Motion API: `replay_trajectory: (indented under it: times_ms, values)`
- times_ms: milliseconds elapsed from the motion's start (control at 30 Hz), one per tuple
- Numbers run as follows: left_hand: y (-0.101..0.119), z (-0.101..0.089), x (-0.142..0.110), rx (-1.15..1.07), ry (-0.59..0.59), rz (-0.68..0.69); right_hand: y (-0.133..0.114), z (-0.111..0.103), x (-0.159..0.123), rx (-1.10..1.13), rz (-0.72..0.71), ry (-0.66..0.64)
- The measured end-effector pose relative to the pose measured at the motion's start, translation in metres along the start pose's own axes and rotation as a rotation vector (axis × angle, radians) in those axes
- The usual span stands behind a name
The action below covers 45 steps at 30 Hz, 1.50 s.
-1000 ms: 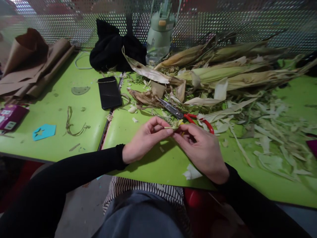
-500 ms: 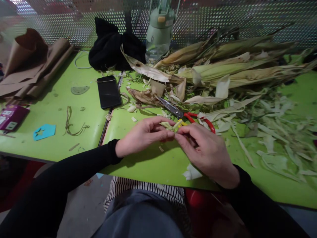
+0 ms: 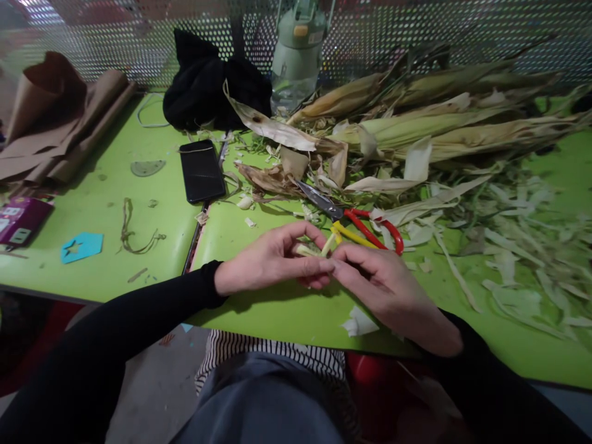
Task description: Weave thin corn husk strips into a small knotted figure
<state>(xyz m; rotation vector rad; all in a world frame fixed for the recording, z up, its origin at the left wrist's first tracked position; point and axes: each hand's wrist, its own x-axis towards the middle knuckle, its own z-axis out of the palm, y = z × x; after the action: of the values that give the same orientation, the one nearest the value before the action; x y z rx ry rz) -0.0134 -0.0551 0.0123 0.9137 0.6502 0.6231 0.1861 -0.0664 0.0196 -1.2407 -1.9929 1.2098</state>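
Note:
My left hand (image 3: 272, 256) and my right hand (image 3: 383, 283) meet above the near edge of the green table (image 3: 287, 308). Both pinch a small folded strip of corn husk (image 3: 319, 248), pale green and yellowish, held between the fingertips. A yellow strip (image 3: 354, 235) runs out from it towards the right. Just behind my fingers lie red-handled scissors (image 3: 365, 225), blades pointing left into the husk scraps.
A pile of dried corn husks (image 3: 430, 132) fills the back right, with torn strips (image 3: 513, 246) scattered in front. A black phone (image 3: 201, 170), black cloth (image 3: 210, 86), green bottle (image 3: 298, 55), brown paper (image 3: 60, 129), a blue star cutout (image 3: 82, 245) and twine (image 3: 132, 228) lie left.
My hands have shifted slightly towards me and turned the husk piece; the yellow strip now shows stretched out to the right beside the scissors.

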Motion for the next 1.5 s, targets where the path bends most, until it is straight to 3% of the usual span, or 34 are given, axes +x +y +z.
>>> replay_trajectory:
  times_ms: [133,267,400,567,700,867,1067,1200,1333,1500]
  values:
    - [0.003,0.004,-0.004,0.055,-0.066,-0.056,0.002,0.005,-0.003,0.352,0.123,-0.119]
    - [0.004,0.004,-0.006,0.095,-0.043,-0.03,0.006,0.011,-0.008,0.528,0.176,-0.093]
    - [0.005,0.0,-0.004,0.077,-0.046,-0.018,0.007,0.006,-0.006,0.447,0.139,-0.046]
    - [0.007,0.001,-0.004,0.073,-0.043,-0.01,0.003,-0.005,0.003,0.051,-0.017,0.048]
    - [0.002,0.005,-0.006,0.162,-0.012,0.052,0.004,-0.003,0.006,-0.12,-0.14,0.066]
    - [-0.006,0.002,-0.002,0.198,0.115,0.089,0.009,0.007,0.004,-0.031,-0.057,0.126]
    - [-0.005,-0.004,0.002,0.354,0.169,0.092,0.013,0.01,0.005,0.217,0.067,0.059]
    - [0.003,-0.004,-0.002,0.41,0.146,0.099,0.009,0.008,0.004,0.23,0.038,0.016]
    - [0.007,-0.003,-0.006,0.46,0.1,0.09,0.01,0.006,0.003,0.165,0.04,0.079]
    - [0.007,0.0,-0.008,0.751,0.069,0.094,0.007,0.003,0.005,0.204,0.098,-0.013]
